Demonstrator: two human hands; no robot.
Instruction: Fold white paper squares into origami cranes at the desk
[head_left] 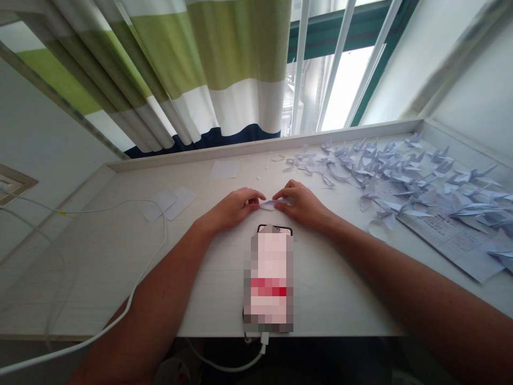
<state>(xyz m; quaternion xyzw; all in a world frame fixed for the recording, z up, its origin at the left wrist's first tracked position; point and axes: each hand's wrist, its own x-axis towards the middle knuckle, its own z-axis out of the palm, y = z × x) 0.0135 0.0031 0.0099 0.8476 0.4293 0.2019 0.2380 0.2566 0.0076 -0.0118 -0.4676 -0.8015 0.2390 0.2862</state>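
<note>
A small piece of folded white paper [269,205] is held between my two hands, low over the middle of the desk. My left hand [241,206] pinches its left end with thumb and fingers. On the right end, the thumb and fingers of my right hand [298,202] are closed in the same way. The fold details are too small to make out. Just below the hands lies a phone [269,278], its screen blurred, with a white charging plug [264,339] in its lower end.
Many folded paper cranes [385,166] cover the right side of the white desk [216,299], some on a printed sheet [449,240]. Paper squares [182,202] lie at left, another sheet [224,169] at the back. A white cable [164,235] crosses my left forearm. Curtains [240,48] hang behind.
</note>
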